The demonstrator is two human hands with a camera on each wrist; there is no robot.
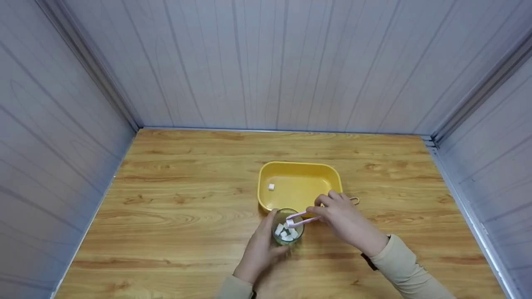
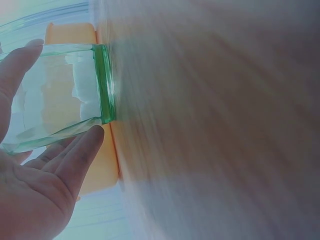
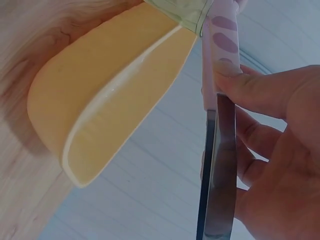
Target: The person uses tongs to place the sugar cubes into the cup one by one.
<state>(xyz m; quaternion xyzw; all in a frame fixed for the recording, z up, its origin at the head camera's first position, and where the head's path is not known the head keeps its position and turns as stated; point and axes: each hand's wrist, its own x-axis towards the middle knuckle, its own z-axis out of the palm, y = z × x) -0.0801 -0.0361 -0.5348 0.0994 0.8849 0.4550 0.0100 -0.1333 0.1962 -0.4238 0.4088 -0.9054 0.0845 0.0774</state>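
My left hand grips a clear glass from its left side. Several white cubes lie inside the glass, and its thick green-tinted base faces the table in the left wrist view. Pink-tipped metal tongs are pinched between the thumb and fingers of my right hand. Between the tong tips, at the mouth of the glass, is a white cube. Behind the glass sits a yellow tray. One white cube rests on the tray's floor, toward its left end.
The wooden table reaches back to a pale panelled wall, with more panels at left and right. Beyond my right hand a small loop shows beside the tray's right end. My right forearm crosses the table's front right.
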